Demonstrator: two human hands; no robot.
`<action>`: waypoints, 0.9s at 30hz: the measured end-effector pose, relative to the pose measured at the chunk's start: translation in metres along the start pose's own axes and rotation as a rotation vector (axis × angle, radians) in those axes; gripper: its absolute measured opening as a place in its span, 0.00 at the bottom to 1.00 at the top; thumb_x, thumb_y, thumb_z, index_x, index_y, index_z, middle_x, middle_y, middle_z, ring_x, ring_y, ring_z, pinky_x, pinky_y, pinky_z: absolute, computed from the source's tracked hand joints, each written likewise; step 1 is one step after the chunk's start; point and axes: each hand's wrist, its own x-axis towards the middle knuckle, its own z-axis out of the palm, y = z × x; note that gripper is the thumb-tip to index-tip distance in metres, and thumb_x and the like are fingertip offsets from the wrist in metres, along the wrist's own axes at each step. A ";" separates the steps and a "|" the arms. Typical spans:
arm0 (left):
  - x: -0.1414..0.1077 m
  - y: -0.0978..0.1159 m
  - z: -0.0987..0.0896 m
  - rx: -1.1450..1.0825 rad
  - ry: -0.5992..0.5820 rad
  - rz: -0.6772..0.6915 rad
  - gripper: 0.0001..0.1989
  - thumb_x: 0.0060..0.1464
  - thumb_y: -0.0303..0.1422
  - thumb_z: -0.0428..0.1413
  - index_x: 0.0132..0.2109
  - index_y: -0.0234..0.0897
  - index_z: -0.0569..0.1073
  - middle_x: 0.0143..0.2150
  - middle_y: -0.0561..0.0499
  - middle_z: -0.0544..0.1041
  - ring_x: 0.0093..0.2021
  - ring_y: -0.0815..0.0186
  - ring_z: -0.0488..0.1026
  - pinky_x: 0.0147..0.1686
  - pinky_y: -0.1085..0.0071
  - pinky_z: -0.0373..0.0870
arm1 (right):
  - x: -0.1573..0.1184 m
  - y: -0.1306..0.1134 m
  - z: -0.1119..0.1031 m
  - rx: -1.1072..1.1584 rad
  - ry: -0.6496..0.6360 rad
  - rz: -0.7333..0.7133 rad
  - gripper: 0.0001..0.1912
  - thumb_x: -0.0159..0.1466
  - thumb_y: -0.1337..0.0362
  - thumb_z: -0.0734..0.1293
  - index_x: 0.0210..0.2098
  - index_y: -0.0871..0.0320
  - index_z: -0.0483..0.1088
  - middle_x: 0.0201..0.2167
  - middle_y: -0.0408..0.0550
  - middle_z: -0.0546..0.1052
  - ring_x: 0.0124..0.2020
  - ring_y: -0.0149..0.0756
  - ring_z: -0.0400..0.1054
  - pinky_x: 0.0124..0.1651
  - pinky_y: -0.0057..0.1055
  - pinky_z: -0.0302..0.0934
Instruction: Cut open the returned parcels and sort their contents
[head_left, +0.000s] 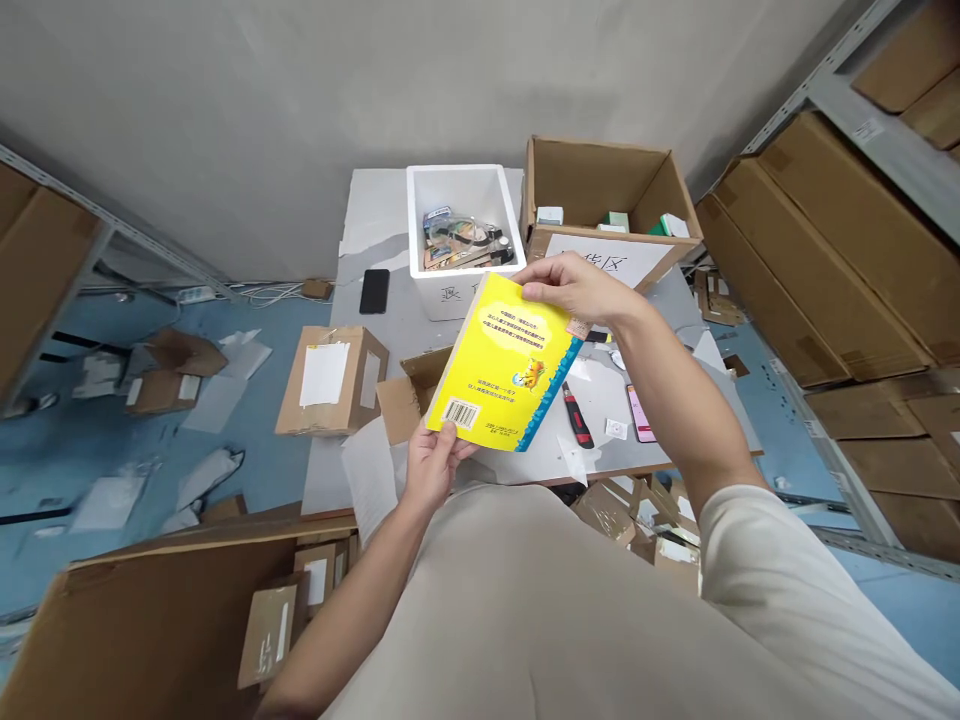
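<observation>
A yellow book (499, 365) with a blue edge, printed text and a barcode is held up above the table, tilted. My left hand (435, 462) is closed on its lower left corner, thumb on the cover near the barcode. At the top edge, my right hand (562, 285) pinches the book between thumb and fingers. Behind the book stands an opened small cardboard box (401, 405), partly hidden. A red and black utility knife (578, 418) lies on the table to the right of the book.
A white foam box (457, 290) with mixed goods and a large carton (600, 160) with small boxes stand at the back. A closed carton (330, 385), a black phone (374, 291) and a lit phone (641, 412) rest on the table (337, 460). Shelves with cartons (847, 230) flank the right.
</observation>
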 end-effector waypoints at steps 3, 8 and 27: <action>-0.004 0.001 0.002 -0.102 0.046 -0.037 0.25 0.45 0.46 0.65 0.49 0.43 0.69 0.47 0.48 0.79 0.41 0.62 0.79 0.37 0.67 0.79 | -0.005 0.006 -0.014 -0.007 -0.080 0.047 0.17 0.59 0.61 0.71 0.47 0.57 0.74 0.38 0.47 0.79 0.37 0.33 0.73 0.34 0.26 0.70; -0.008 -0.001 0.005 -0.159 0.050 -0.060 0.25 0.47 0.45 0.63 0.51 0.44 0.69 0.49 0.48 0.78 0.42 0.62 0.79 0.38 0.67 0.79 | -0.017 0.021 -0.029 0.012 -0.064 0.083 0.20 0.58 0.61 0.72 0.49 0.56 0.71 0.32 0.44 0.78 0.29 0.28 0.71 0.28 0.21 0.70; -0.002 0.001 0.001 -0.196 -0.021 -0.159 0.19 0.47 0.36 0.65 0.47 0.38 0.75 0.43 0.48 0.81 0.36 0.67 0.79 0.31 0.76 0.77 | -0.015 0.013 -0.023 -0.101 -0.062 -0.193 0.22 0.60 0.60 0.69 0.54 0.54 0.70 0.40 0.45 0.77 0.43 0.36 0.72 0.41 0.32 0.69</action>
